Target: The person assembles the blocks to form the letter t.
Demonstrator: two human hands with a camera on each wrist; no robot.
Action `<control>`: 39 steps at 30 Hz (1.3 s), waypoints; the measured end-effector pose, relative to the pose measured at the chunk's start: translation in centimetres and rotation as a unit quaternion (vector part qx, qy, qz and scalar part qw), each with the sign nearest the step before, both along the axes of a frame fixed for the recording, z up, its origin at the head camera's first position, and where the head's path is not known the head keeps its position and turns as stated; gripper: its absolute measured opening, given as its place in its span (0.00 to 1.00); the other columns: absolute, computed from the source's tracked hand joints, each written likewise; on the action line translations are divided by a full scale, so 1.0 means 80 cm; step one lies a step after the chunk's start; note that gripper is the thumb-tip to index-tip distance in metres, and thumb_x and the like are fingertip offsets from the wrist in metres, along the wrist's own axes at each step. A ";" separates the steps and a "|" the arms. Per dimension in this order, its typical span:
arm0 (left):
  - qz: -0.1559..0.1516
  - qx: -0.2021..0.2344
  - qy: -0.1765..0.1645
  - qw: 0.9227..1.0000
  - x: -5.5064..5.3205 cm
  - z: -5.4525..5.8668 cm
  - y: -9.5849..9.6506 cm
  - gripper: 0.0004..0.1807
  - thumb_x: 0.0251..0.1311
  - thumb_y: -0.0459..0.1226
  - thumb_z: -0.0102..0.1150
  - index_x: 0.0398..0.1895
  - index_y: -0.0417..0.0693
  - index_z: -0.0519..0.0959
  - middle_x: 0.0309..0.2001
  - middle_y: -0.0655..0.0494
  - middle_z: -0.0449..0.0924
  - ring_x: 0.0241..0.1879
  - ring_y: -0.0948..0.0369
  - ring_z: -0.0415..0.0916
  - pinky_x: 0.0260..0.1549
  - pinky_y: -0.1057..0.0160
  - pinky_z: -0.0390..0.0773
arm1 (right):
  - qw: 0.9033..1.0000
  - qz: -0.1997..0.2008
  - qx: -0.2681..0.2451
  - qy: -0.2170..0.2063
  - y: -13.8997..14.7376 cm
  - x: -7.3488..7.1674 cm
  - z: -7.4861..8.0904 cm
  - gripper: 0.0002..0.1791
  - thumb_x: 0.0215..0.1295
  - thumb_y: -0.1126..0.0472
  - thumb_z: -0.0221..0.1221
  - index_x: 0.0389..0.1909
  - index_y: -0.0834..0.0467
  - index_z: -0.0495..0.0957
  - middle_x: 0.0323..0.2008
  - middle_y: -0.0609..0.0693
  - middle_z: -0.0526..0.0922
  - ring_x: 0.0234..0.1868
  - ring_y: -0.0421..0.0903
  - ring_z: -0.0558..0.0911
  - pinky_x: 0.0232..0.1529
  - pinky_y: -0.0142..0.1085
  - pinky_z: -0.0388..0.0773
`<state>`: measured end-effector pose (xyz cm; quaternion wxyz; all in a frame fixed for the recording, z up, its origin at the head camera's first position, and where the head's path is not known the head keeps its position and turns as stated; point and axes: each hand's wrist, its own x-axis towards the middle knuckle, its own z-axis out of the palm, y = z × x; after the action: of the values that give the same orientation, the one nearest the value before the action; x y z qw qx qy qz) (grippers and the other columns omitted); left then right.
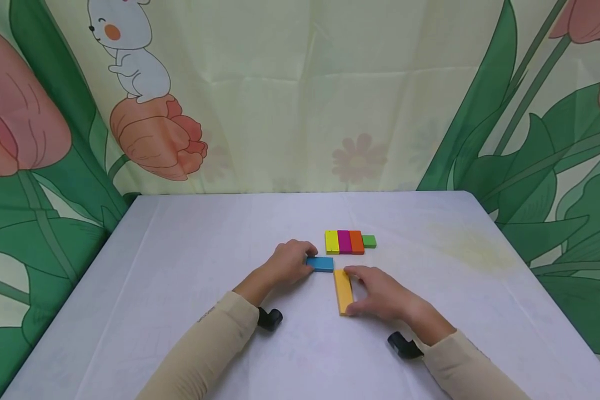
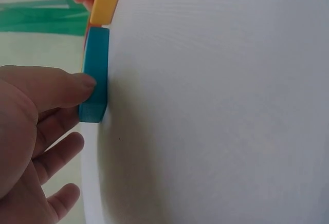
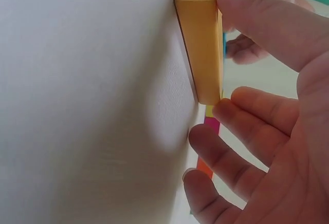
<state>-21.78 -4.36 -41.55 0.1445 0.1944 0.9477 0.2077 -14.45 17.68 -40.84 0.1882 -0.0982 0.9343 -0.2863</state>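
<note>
In the head view, my left hand pinches the left end of a flat blue block lying on the table. The left wrist view shows the thumb on the face of that blue block and a finger on its far side. My right hand holds a long yellow-orange block by its two ends, thumb at the near end and a fingertip at the far end. This block's far end sits close to the blue block's right end. In the right wrist view, the other right-hand fingers are spread beside the yellow-orange block.
Just beyond the hands, a yellow block, a magenta block and an orange block lie side by side. A small green block touches the orange one's right side. A white cloth covers the table; a printed curtain hangs behind.
</note>
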 end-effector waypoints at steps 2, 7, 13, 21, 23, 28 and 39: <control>-0.001 0.000 0.002 1.000 0.002 0.000 0.000 0.21 0.62 0.39 0.68 0.59 0.50 0.80 0.49 0.57 0.80 0.48 0.58 0.72 0.54 0.58 0.76 | 1.000 0.002 0.001 0.002 0.000 0.002 -0.001 0.48 0.48 0.50 0.78 0.71 0.56 0.69 0.65 0.50 0.74 0.62 0.51 0.73 0.61 0.52 0.73; 0.000 -0.002 0.005 1.000 0.005 0.000 0.000 0.21 0.62 0.40 0.68 0.58 0.50 0.80 0.49 0.58 0.80 0.48 0.59 0.72 0.54 0.58 0.75 | 1.000 0.004 0.001 0.006 -0.003 0.006 -0.002 0.48 0.48 0.50 0.78 0.71 0.56 0.69 0.65 0.50 0.73 0.65 0.52 0.72 0.62 0.52 0.72; -0.004 -0.003 0.005 1.000 0.009 -0.001 0.001 0.20 0.61 0.40 0.69 0.57 0.50 0.81 0.48 0.57 0.80 0.46 0.59 0.72 0.52 0.59 0.77 | 1.000 0.009 -0.001 0.004 -0.005 0.011 -0.001 0.48 0.48 0.50 0.78 0.71 0.57 0.69 0.66 0.51 0.73 0.67 0.53 0.70 0.62 0.52 0.71; -0.001 -0.001 -0.004 1.000 0.017 0.001 0.004 0.22 0.60 0.41 0.71 0.57 0.50 0.81 0.47 0.57 0.80 0.45 0.59 0.73 0.49 0.62 0.79 | 1.000 0.013 0.001 0.013 -0.007 0.018 -0.002 0.49 0.47 0.50 0.78 0.71 0.57 0.69 0.66 0.51 0.73 0.67 0.53 0.70 0.62 0.52 0.72; -0.002 -0.002 -0.004 1.000 0.018 0.002 0.005 0.22 0.59 0.40 0.71 0.58 0.50 0.81 0.47 0.57 0.80 0.46 0.59 0.73 0.49 0.62 0.79 | 1.000 0.014 0.001 0.016 -0.007 0.019 -0.002 0.49 0.47 0.49 0.78 0.70 0.57 0.69 0.66 0.51 0.73 0.66 0.53 0.70 0.61 0.52 0.73; -0.009 -0.006 0.002 1.000 0.020 0.001 0.005 0.22 0.60 0.41 0.71 0.58 0.50 0.81 0.47 0.57 0.80 0.45 0.60 0.73 0.49 0.61 0.79 | 1.000 0.015 0.001 0.019 -0.008 0.022 -0.004 0.49 0.47 0.48 0.78 0.70 0.57 0.69 0.65 0.51 0.73 0.66 0.53 0.70 0.61 0.51 0.73; -0.029 -0.016 0.013 0.999 0.026 0.000 0.006 0.21 0.61 0.42 0.70 0.57 0.51 0.81 0.47 0.58 0.80 0.45 0.60 0.72 0.49 0.60 0.77 | 1.000 0.016 0.000 0.022 -0.008 0.029 -0.004 0.49 0.47 0.47 0.78 0.70 0.57 0.70 0.65 0.50 0.74 0.66 0.52 0.71 0.62 0.50 0.72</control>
<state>-19.71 -3.89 -41.52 0.1412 0.2220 0.9467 0.1858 -12.16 17.03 -41.16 0.1718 -0.1195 0.9367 -0.2806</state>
